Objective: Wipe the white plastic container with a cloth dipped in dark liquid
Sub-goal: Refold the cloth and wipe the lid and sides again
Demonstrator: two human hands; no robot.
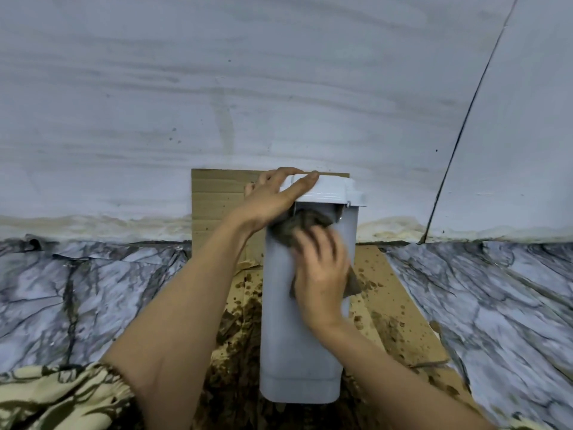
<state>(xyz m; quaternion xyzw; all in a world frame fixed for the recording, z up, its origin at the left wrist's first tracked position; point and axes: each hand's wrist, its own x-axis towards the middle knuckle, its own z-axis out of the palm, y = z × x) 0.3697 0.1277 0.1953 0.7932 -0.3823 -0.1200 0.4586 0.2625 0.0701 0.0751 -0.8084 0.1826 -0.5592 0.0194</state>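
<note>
A tall white plastic container stands on stained cardboard, its lid end against the wall. My left hand lies over the container's lid at the top, fingers spread and gripping it. A dark, wet cloth is pressed against the container's upper face just below the lid. My right hand sits on the cloth and holds it to the surface; a corner of the cloth sticks out at the hand's right side. The right hand is slightly blurred.
Brown cardboard spattered with dark liquid lies under the container and runs up the white wall. Marble-patterned floor spreads left and right. A dark cable hangs down the wall at right. Patterned fabric shows at bottom left.
</note>
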